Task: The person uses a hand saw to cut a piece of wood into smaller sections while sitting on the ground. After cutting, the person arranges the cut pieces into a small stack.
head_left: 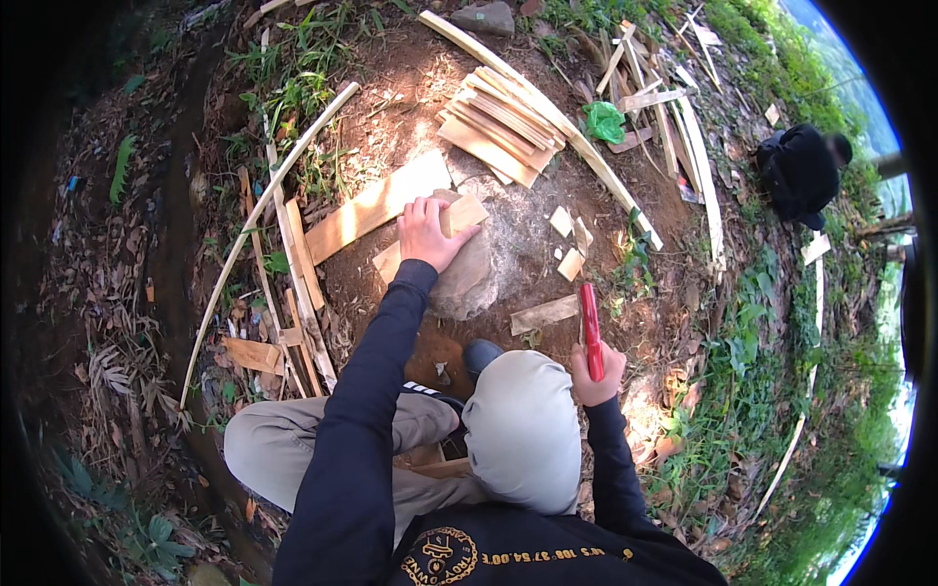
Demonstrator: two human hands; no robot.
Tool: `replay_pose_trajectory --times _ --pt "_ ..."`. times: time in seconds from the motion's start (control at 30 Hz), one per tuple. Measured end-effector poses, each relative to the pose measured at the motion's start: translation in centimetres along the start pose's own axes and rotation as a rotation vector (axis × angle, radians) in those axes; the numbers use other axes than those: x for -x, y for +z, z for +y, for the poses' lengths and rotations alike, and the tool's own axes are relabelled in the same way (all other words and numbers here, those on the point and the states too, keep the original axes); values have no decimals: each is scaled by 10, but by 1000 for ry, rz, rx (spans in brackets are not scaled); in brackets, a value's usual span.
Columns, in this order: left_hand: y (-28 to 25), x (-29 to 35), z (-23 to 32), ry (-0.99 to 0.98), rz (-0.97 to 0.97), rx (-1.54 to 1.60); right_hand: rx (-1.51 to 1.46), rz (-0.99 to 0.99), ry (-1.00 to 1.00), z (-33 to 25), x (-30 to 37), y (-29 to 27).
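My left hand point(430, 231) is closed round a short piece of wood point(469, 214) and presses it on a grey stone point(467, 280) in front of my knees. In my right hand point(598, 377), beside my right knee, is a long, narrow red tool point(589, 317), pointing away from me; its exact kind does not show. A flat offcut point(545, 313) lies on the soil just left of the red tool. Beyond the stone lies a wide board point(376, 205), reaching toward my left hand.
A stack of thin boards point(500, 122) lies past the stone, beside a long bent strip point(547, 112). Small wood chips point(574, 244) lie to the right. Long slats point(293, 254) are on the left. A green plastic bag point(604, 121) and a crouching person point(803, 174) are farther right.
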State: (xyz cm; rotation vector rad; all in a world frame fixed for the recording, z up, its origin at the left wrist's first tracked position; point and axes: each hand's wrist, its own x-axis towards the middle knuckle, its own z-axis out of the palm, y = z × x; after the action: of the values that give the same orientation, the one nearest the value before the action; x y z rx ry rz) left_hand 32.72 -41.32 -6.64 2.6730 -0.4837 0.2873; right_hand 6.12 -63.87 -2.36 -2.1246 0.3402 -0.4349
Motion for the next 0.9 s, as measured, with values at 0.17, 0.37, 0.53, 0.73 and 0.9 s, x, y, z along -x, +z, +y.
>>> replay_pose_trajectory --times 0.17,0.37,0.53,0.73,0.9 --pt "-32 -12 10 166 66 429 12 31 80 13 10 -16" --pt "-60 -13 48 207 153 701 59 104 -34 5 11 -25" --pt "-73 -7 77 -369 -149 1389 24 127 40 14 18 -30" --pt "-102 -11 83 -431 -347 1502 5 121 18 -5 21 -32" --pt "-105 -8 72 -464 -391 1582 -7 121 -34 -10 29 -29"
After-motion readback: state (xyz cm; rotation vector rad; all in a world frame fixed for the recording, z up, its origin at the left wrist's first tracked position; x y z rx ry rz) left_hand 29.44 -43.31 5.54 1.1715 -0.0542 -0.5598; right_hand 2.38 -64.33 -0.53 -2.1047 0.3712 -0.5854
